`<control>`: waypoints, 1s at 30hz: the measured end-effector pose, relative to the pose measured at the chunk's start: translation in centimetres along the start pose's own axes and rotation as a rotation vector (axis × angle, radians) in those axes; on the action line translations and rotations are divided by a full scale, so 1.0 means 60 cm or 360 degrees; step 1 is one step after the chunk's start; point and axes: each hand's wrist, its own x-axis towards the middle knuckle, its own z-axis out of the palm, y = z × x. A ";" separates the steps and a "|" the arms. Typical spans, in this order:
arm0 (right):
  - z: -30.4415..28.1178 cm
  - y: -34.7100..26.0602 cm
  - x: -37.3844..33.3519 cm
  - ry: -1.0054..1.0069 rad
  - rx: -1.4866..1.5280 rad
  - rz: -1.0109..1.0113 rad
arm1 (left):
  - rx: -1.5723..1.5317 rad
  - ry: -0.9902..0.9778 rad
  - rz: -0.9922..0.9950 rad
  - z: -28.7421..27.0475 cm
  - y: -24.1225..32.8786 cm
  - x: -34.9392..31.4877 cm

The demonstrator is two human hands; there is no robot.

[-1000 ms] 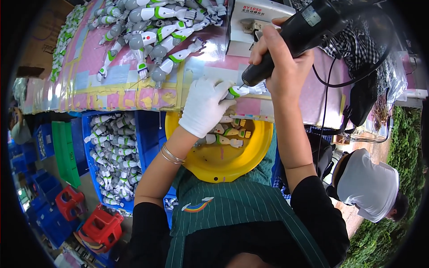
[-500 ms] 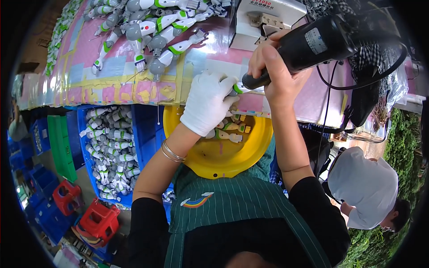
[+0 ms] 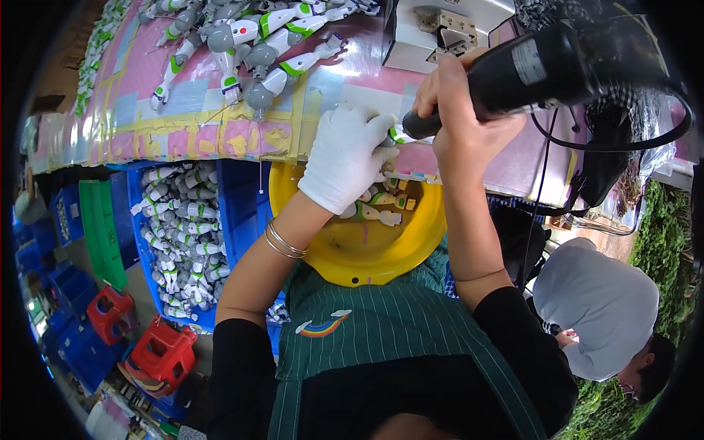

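Observation:
My left hand (image 3: 339, 158), in a white glove, is closed around a small white, green and grey toy limb (image 3: 397, 135), mostly hidden by the fingers. Bare and wrapped round a black electric screwdriver (image 3: 513, 73), my right hand (image 3: 463, 114) tips the tool's nose down to the left. That nose meets or nearly meets the limb; contact cannot be made out. Below both hands sits a yellow basin (image 3: 367, 270) with several toy limbs (image 3: 375, 213) inside.
A heap of toy arms (image 3: 275, 55) covers the table's far left. Beyond my right hand stands a metal box-shaped device (image 3: 411, 44). A blue crate (image 3: 222, 220) full of limbs is at left, near red stools (image 3: 160, 359). The screwdriver's cord (image 3: 616, 143) loops right; a person (image 3: 594, 301) bends beyond.
The whole view has shifted slightly. Both hands keep their grips on the limb and the screwdriver, with my right hand and the tool a little farther right. The person at right has bent lower.

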 end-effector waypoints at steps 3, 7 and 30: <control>0.007 0.002 -0.003 0.0094 -0.0107 -0.0076 | 0.0024 0.0017 0.0004 0.001 -0.001 0.000; 0.011 -0.020 -0.004 0.0097 0.0151 0.0160 | -0.0002 -0.0020 -0.0025 -0.006 -0.003 -0.010; -0.004 -0.024 0.166 0.0152 -0.0155 -0.0117 | 0.0361 0.0133 -0.0180 -0.108 -0.103 -0.021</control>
